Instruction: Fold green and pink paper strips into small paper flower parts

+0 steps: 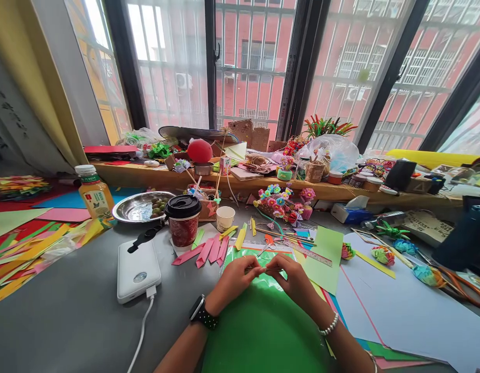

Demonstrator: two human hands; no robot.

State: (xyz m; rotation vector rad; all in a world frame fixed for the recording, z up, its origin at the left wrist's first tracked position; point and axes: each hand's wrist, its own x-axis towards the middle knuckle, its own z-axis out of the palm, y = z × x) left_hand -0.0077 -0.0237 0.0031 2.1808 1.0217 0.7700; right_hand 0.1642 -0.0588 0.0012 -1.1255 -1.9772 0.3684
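Observation:
My left hand [235, 282] and my right hand [291, 277] meet over a large green sheet of paper [263, 326] on the grey table. Both pinch a small thin paper strip [260, 270] between their fingertips; it is too small to make out its colour. The left wrist wears a black watch [203, 312], the right wrist a beaded bracelet [328, 326]. Just beyond the hands lie several pink paper strips [209, 252], a few yellow strips [240, 237] and a ruler [310, 254].
A white power bank [138, 272] with a cable lies left of the hands. Behind stand a lidded coffee cup [183, 221], a small paper cup [225, 218], a juice bottle [94, 196], a metal dish [141, 207] and paper flowers [281, 203]. Coloured sheets cover both sides.

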